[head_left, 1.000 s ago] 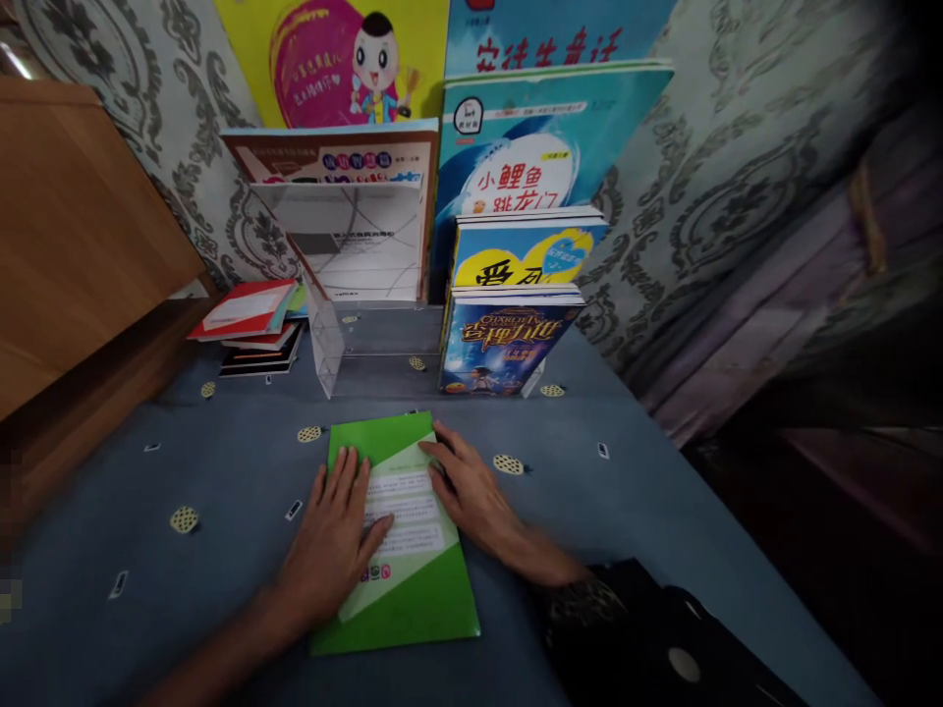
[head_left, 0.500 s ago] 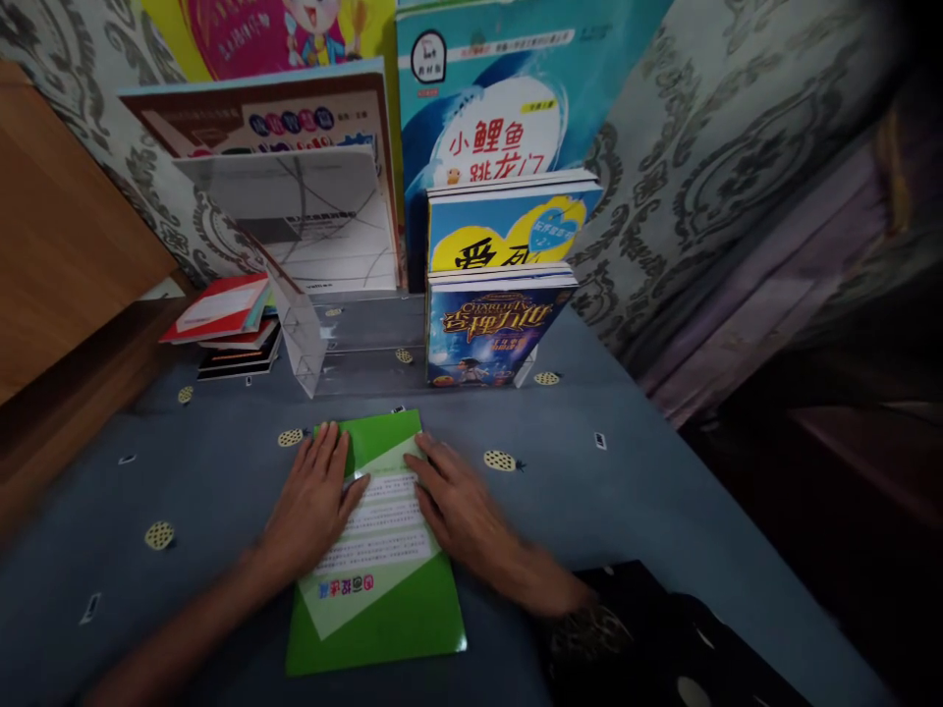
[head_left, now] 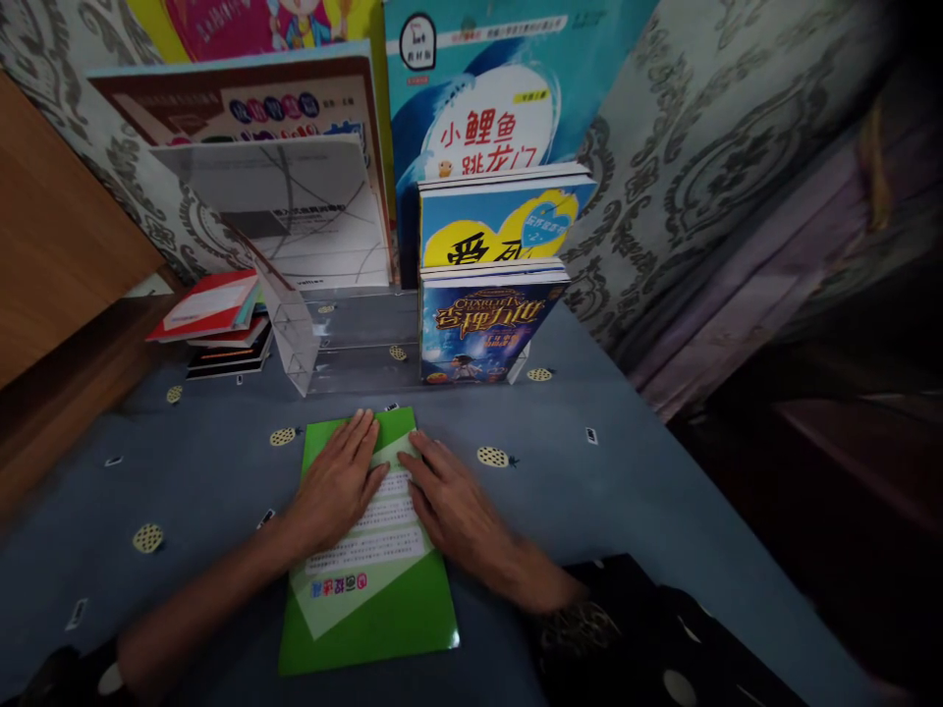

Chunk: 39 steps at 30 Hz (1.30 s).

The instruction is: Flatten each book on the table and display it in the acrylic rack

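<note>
A closed green book (head_left: 375, 628) with white text strips lies flat on the blue-grey tablecloth, its print upside down to me. My left hand (head_left: 340, 483) rests palm down on the book's upper left part, fingers stretched out. At the book's right edge lies my right hand (head_left: 451, 501), flat and open, its fingertips touching the cover. Beyond the book stands a clear book rack (head_left: 354, 371). In its right front slot is a dark blue book (head_left: 482, 329), upright, with a blue and yellow book (head_left: 508, 221) behind it.
A grey-white book (head_left: 309, 211) and a brown-edged book (head_left: 221, 98) lean in the rack's left side. Behind stands a tall teal book (head_left: 582, 79). Left of the rack sits a small stack of books (head_left: 221, 319). A wooden panel (head_left: 66, 245) borders the table's left; a curtain hangs right.
My left hand has slid right and slightly up across the green cover, away from the book's left edge. The right hand stays at the right edge. The view has shifted slightly.
</note>
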### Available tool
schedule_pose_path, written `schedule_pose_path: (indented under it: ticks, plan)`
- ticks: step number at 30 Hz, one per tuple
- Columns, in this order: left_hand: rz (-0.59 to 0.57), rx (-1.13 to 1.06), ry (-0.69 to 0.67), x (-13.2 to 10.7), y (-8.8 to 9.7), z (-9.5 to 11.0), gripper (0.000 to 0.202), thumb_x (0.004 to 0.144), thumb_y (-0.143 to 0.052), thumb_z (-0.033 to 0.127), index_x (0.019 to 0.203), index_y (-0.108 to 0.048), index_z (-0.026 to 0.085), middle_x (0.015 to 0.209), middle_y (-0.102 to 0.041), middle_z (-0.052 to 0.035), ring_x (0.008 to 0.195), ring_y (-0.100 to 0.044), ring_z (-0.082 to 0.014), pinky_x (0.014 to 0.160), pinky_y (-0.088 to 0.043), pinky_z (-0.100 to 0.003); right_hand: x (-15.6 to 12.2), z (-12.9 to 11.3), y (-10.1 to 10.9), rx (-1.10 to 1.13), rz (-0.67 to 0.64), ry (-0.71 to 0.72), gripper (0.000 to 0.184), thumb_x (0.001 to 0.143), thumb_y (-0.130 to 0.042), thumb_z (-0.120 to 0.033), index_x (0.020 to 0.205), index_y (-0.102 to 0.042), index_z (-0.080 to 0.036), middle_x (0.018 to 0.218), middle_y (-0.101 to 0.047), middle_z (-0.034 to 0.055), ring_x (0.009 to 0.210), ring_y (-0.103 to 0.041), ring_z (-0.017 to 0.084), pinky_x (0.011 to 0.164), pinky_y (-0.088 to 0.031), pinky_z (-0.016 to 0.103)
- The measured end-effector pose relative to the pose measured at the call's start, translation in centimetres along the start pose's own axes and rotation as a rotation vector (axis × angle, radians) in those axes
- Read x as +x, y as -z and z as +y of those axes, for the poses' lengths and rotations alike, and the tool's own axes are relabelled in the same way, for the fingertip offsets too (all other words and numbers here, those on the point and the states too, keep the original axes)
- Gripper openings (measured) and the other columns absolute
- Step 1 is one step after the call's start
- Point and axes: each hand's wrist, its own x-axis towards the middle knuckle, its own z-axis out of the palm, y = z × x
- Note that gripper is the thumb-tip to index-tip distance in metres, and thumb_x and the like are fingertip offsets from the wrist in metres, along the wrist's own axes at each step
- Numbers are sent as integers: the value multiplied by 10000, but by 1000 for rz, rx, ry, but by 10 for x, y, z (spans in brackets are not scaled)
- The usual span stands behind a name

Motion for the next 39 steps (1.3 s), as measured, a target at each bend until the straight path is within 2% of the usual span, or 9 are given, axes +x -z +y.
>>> schedule_pose_path:
  ticks: [7,13,20,25,29,33,39]
  plan:
    - [-56,-46,-110,19,2,5,569,1054,-202,454,1523,-303,147,1564,-368,-124,1471,-286,-220,1195,-297,-430,1,-2,3,22,-5,-28,403,912,-465,-105,1299,-563,-163,1410,-541,181,1314,-519,301,1064,-490,531]
    - [-140,-96,-178,29,8,-2,567,1051,-225,486,1523,-303,179,1578,-350,-81,1479,-269,-196,1213,-239,-410,2,-2,3,27,-4,-29,389,909,-467,-97,1281,-580,-103,1401,-541,209,1317,-514,301,1089,-471,512]
    - [-229,-169,-289,41,18,-14,578,1037,-291,512,1537,-265,225,1596,-318,-69,1481,-266,-223,1204,-236,-447,2,-1,1,18,-14,-31,406,916,-446,-115,1304,-568,-107,1407,-540,205,1325,-506,305,1075,-484,526]
    - [-242,-258,-379,50,21,-22,630,998,-394,537,1532,-271,228,1570,-372,-87,1469,-292,-263,1209,-220,-476,4,-3,1,-19,-17,-14,414,911,-448,-115,1303,-578,-136,1384,-567,190,1348,-484,307,1100,-444,565]
    - [-236,-343,-399,56,21,-28,593,978,-433,395,1521,-264,227,1537,-421,-97,1424,-374,-268,1192,-254,-495,9,-3,2,-60,-64,38,407,910,-446,-109,1291,-588,-102,1337,-607,202,1334,-501,302,1111,-431,552]
    - [-242,-437,-329,58,24,-30,630,907,-422,239,1516,-261,217,1511,-446,-98,1383,-421,-260,1140,-360,-458,18,5,6,-56,-124,86,391,937,-447,-122,1300,-591,-123,1329,-624,175,1319,-524,272,1136,-395,530]
    - [-226,-475,-277,57,22,-31,723,827,-444,175,1520,-238,167,1521,-430,-113,1393,-400,-261,1137,-370,-446,37,24,7,-22,-136,77,367,936,-463,-115,1268,-619,-138,1327,-635,164,1319,-529,247,1140,-369,526]
